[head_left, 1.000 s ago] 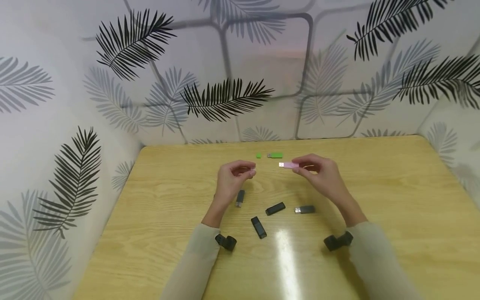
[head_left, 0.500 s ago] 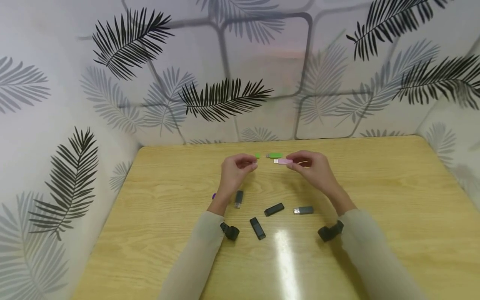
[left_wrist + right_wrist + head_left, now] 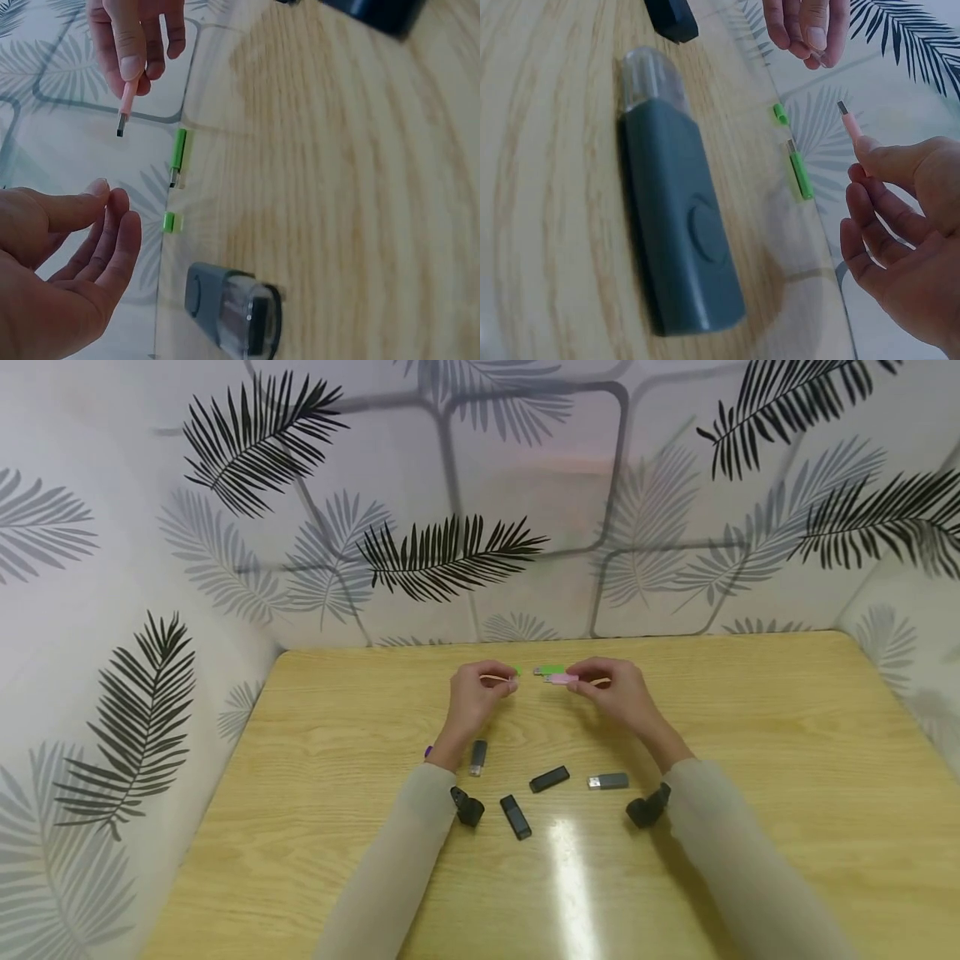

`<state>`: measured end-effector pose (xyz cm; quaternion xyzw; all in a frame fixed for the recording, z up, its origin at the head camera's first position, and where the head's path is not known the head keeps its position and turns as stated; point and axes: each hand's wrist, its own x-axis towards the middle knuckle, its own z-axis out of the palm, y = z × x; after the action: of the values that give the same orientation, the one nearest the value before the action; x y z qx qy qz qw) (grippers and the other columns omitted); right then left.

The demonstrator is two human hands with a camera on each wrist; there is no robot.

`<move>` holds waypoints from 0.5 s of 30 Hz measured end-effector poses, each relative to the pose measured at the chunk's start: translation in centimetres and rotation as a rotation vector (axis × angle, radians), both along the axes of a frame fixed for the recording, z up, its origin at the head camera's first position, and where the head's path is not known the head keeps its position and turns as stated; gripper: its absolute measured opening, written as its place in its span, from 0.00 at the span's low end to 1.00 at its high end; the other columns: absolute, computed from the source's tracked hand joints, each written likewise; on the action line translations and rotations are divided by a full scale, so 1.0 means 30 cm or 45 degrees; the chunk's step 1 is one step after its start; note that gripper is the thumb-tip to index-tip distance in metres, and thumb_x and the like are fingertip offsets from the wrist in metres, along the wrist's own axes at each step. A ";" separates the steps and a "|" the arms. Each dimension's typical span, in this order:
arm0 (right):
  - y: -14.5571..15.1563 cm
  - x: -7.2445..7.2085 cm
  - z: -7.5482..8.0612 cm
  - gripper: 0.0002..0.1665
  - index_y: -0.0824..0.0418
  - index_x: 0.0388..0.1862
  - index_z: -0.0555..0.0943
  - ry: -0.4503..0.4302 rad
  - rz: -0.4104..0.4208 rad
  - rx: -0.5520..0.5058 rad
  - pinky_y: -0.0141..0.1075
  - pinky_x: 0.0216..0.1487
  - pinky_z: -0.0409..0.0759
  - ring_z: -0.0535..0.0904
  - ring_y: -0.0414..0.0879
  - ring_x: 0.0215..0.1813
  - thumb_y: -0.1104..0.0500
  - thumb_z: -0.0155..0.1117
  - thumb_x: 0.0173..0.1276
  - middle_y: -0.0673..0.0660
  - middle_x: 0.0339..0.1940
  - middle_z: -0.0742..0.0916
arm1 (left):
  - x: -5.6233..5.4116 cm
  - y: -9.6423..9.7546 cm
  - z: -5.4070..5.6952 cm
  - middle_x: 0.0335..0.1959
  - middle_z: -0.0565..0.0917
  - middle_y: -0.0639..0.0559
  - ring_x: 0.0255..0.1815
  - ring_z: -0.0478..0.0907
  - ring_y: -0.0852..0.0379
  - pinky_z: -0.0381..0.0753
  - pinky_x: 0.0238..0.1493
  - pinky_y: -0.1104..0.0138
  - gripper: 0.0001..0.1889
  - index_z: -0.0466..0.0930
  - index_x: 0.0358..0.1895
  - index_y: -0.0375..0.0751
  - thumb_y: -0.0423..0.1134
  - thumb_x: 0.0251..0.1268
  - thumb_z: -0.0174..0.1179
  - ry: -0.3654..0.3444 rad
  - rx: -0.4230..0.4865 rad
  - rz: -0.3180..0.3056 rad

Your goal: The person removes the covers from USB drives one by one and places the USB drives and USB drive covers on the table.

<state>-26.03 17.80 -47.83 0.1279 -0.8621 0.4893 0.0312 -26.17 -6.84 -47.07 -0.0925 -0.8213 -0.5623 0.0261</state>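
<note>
Between the right hand's point(image 3: 621, 692) thumb and forefinger, a pink USB stick point(image 3: 851, 129) is gripped near its rear end, its bare metal connector pointing toward the left hand point(image 3: 472, 697). The left thumb and fingertips pinch a small pale piece point(image 3: 820, 58), largely covered by them; its full shape cannot be made out. A gap separates the piece from the pink stick, and both are held above the counter point(image 3: 315, 843).

Just beyond the hands, near the rear edge, lie a green USB stick point(image 3: 178, 152), connector exposed, and a small green piece point(image 3: 169, 222) apart from it, off its connector end. The head view shows the pink stick partly overlapping the green one; both wrist views show them apart.

Nearer the person are four more sticks, all lying flat and apart: a grey stick point(image 3: 478, 757) beside the left forearm, its clear end toward the person; a second grey stick point(image 3: 609, 781) at right, clear end pointing left; and two black sticks point(image 3: 550, 778) between these, both set at a slant. A purple item point(image 3: 428, 751) is mostly hidden behind the left wrist. Behind the counter stands a leaf-patterned wall point(image 3: 525, 485).
</note>
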 end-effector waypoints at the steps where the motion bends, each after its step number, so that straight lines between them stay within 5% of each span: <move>1: -0.002 -0.006 -0.005 0.12 0.69 0.51 0.87 -0.002 0.000 -0.001 0.49 0.53 0.85 0.84 0.57 0.52 0.65 0.70 0.71 0.65 0.52 0.88 | -0.005 0.000 -0.004 0.44 0.88 0.42 0.43 0.88 0.46 0.87 0.45 0.62 0.06 0.89 0.45 0.33 0.28 0.67 0.68 -0.003 -0.007 0.009; 15: -0.016 -0.054 -0.058 0.10 0.69 0.50 0.86 -0.057 0.030 0.039 0.50 0.53 0.83 0.84 0.57 0.49 0.66 0.69 0.72 0.65 0.50 0.88 | -0.050 0.026 -0.042 0.39 0.89 0.43 0.42 0.86 0.48 0.85 0.46 0.61 0.04 0.89 0.41 0.33 0.27 0.65 0.69 0.034 -0.256 0.060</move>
<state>-27.65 17.32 -49.57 0.1275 -0.8683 0.4793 0.0040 -27.69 -6.05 -48.34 -0.0829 -0.8751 -0.4750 0.0408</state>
